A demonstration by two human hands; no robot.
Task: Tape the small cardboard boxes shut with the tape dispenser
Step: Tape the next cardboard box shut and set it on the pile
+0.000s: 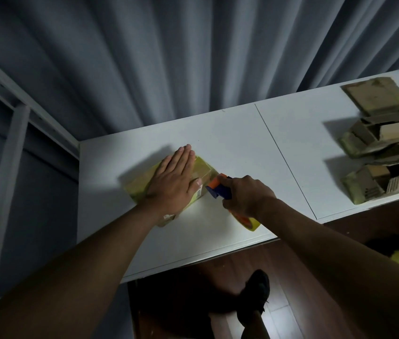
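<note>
The left hand [172,182] lies flat, fingers straight, pressing down on the cardboard box [199,171] near the left end of the white table [242,143]. Just right of the box, the right hand [245,195] grips the tape dispenser [218,188], whose orange head touches the box's right side. More boxes [384,143] are piled at the far right.

Both forearms are bare up to the frame edge, with no sleeves, watch, rings or gloves visible on the left hand [172,181] or the right hand [247,195]. Below the right hand, a black shoe [254,297] with laces covers one foot, and the bare lower leg above its ankle shows no sock. The rest of the clothing is out of view.
</note>
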